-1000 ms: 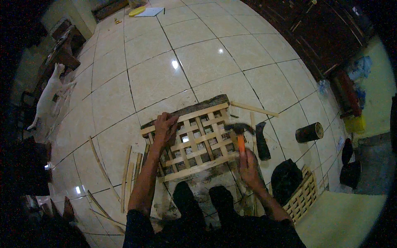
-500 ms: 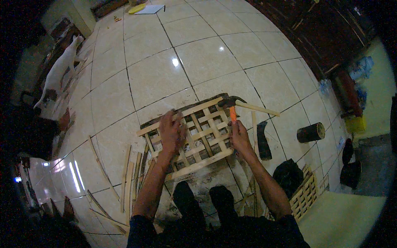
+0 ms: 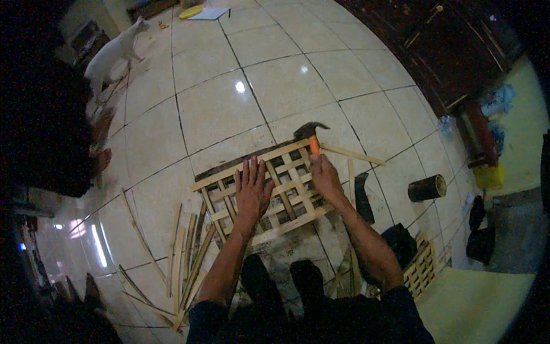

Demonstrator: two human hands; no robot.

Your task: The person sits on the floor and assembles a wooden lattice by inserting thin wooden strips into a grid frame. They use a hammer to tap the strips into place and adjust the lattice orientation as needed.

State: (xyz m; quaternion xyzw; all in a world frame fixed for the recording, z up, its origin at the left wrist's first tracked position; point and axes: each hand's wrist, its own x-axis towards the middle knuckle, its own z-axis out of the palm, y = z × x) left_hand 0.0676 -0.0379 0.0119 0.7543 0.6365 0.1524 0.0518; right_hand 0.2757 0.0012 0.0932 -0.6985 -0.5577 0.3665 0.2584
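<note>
A woven lattice of pale wooden strips lies in front of my feet, with a dark board showing along its far edge. My left hand is spread flat on the left-middle of the lattice, fingers pointing away from me. My right hand is wrapped round the orange handle of a claw hammer. The dark hammer head is at the far right corner of the lattice; whether it touches the wood I cannot tell. A loose pale strip extends rightward from near that corner.
Several thin wooden strips lie left of the lattice. To the right are a dark curved object, a black tube, a black bag and another lattice. A white cat stands far left, beside a dark-clothed person.
My left hand has settled flat on the lattice, slightly rightward. The hammer and my right hand have shifted a little left and away from me. The cat has moved right and farther off.
</note>
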